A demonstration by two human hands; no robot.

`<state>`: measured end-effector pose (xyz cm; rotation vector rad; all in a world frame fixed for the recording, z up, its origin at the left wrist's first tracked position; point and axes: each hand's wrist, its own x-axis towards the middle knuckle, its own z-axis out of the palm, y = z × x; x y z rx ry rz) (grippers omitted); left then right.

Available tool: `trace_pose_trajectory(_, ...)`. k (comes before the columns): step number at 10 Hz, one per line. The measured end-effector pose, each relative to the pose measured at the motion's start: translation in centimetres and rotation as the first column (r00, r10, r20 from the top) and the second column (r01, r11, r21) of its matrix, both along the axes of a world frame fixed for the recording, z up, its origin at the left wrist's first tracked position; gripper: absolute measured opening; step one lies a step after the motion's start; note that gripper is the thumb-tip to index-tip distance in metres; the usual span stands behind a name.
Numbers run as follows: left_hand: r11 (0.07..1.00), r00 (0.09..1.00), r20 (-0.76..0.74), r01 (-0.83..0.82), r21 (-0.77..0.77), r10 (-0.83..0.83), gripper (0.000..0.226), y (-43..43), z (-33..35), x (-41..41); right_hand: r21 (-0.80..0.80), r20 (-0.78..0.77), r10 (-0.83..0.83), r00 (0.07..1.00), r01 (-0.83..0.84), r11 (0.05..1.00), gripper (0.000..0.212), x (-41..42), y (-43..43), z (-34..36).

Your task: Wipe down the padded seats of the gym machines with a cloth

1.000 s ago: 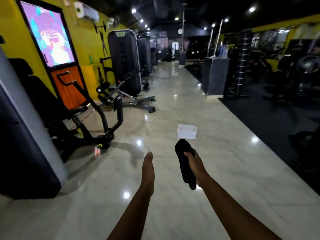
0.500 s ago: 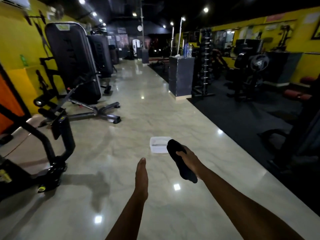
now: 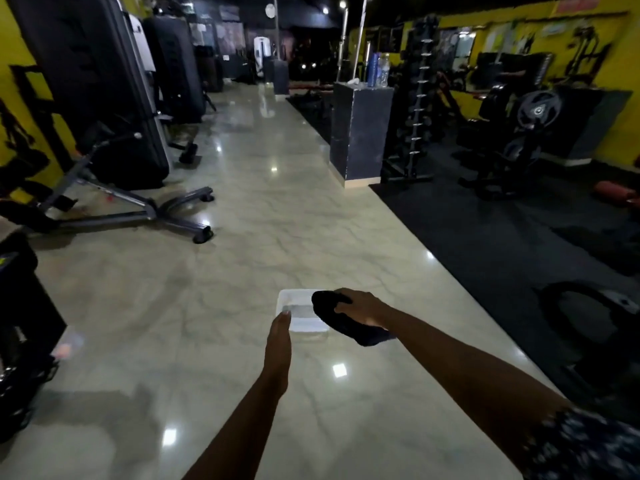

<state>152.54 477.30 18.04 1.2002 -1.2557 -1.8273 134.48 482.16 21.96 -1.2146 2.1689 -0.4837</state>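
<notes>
Gym machines (image 3: 93, 98) with black pads are lined up along the left wall (image 3: 14, 39). Further right, the left hand (image 3: 278, 344) is held out flat, fingers straight, nothing in it, right by a white tub (image 3: 298, 303) set on the marble floor (image 3: 207, 306). A dark cloth (image 3: 349, 329) is gripped by the right hand (image 3: 360, 308) at the tub's right edge.
</notes>
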Motion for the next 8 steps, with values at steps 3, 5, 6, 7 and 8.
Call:
trace_pose_trajectory(3, 0.988, 0.99, 0.025, -0.143, 0.058, 0.142, 0.04, -16.9, -3.2, -10.5, 0.137, -0.138, 0.301, 0.944, -0.282, 0.95, 0.048, -10.7, -19.3, -4.2)
trace_pose_trajectory(5, 0.975, 0.982, 0.082, -0.182, 0.129, 0.172, 0.041, -29.7, -4.9, -17.6, 0.197, -0.173, 0.39, 0.904, -0.356, 0.914, 0.055, -18.4, -33.2, -7.7)
trace_pose_trajectory(6, 0.968, 0.975, 0.128, -0.199, 0.155, 0.18, 0.042, -36.1, -6.0, -20.9, 0.091, -0.091, 0.318, 0.944, -0.31, 0.946, 0.05, -22.0, -39.4, -10.5)
trace_pose_trajectory(7, 0.961, 0.969, 0.14, -0.225, 0.158, 0.204, 0.043, -39.2, -6.4, -22.4, -0.009, 0.046, 0.231, 0.972, -0.231, 0.973, 0.04, -22.5, -42.0, -11.9)
trace_pose_trajectory(8, 0.955, 0.96, 0.172, -0.249, 0.163, 0.221, 0.043, -41.9, -6.4, -23.4, -0.111, 0.241, 0.107, 0.965, -0.082, 0.99, 0.03, -22.1, -44.6, -13.0)
